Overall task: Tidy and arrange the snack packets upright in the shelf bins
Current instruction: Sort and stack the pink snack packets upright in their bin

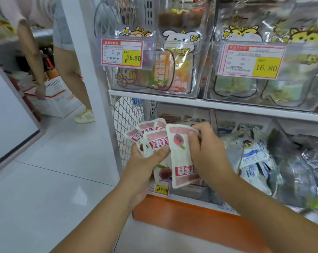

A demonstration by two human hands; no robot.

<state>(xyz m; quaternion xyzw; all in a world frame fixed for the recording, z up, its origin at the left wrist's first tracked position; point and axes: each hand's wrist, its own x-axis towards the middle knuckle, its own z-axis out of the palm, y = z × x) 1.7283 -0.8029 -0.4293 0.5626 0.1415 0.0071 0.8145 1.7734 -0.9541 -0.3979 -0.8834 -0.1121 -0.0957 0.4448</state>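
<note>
Several pink-and-white packets [151,141] sit fanned out in your left hand [145,163], fingers wrapped round them, and your right hand [207,148] pinches one more packet [180,159] near its top, all just in front of the lower bin [194,192].

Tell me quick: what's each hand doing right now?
Left hand: closed, gripping a fanned bunch of packets.
Right hand: closed, pinching a single packet by its top edge.
</note>
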